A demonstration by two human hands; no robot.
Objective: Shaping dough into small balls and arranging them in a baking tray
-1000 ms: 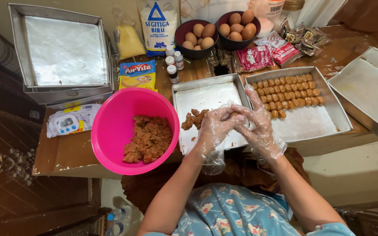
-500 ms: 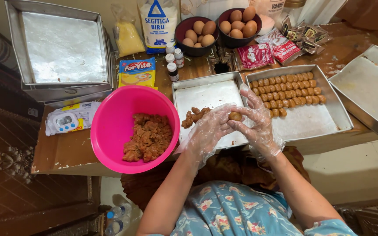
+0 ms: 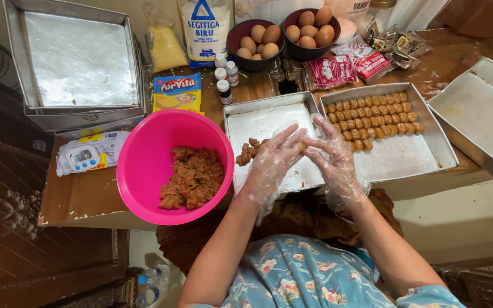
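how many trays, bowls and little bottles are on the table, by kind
metal trays: 4 (stacked, middle, with rolled pieces, right edge)
bowls: 3 (pink bowl, two dark egg bowls)
small bottles: 3
total: 10

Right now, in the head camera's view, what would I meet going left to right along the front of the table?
White digital scale → pink bowl of brown filling → left hand → right hand, both in clear gloves → tray with rows of rolled brown pieces → bare metal tray.
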